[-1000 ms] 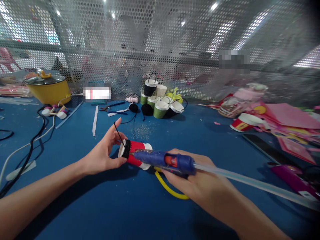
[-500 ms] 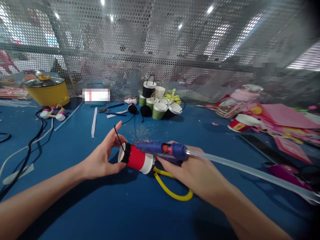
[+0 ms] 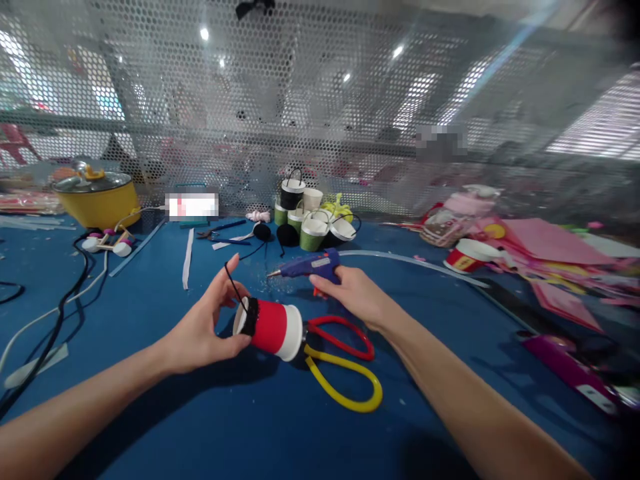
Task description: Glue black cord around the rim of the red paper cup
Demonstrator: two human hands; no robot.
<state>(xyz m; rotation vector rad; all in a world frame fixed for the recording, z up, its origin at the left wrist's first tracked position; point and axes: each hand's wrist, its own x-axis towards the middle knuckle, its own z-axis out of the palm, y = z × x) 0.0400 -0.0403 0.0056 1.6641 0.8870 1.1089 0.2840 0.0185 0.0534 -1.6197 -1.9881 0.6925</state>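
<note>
Currently, left hand (image 3: 203, 330): thumb and fingers gripping the black-banded end of a red-and-white cup (image 3: 270, 327), held sideways.
Right hand (image 3: 353, 293): closed round a blue glue gun (image 3: 306, 267) beyond the cup, nozzle leftward.
Scissors (image 3: 340, 361): just right of the cup.
Green cups (image 3: 312, 237): farther back.

Your right hand (image 3: 357, 293) has carried the glue gun (image 3: 307, 267) off the red-and-white cup (image 3: 273, 327) toward the far edge of the desk (image 3: 260, 440); a second ago its barrel hid part of the cup. You have turned the gun as well: its label now shows, and the nozzle (image 3: 274, 274) points toward the left edge. The glue stick (image 3: 410, 259) has swung away from the near right corner. The red handle loop (image 3: 369, 345) and all of the yellow handle loop (image 3: 345, 401) are now uncovered.
</note>
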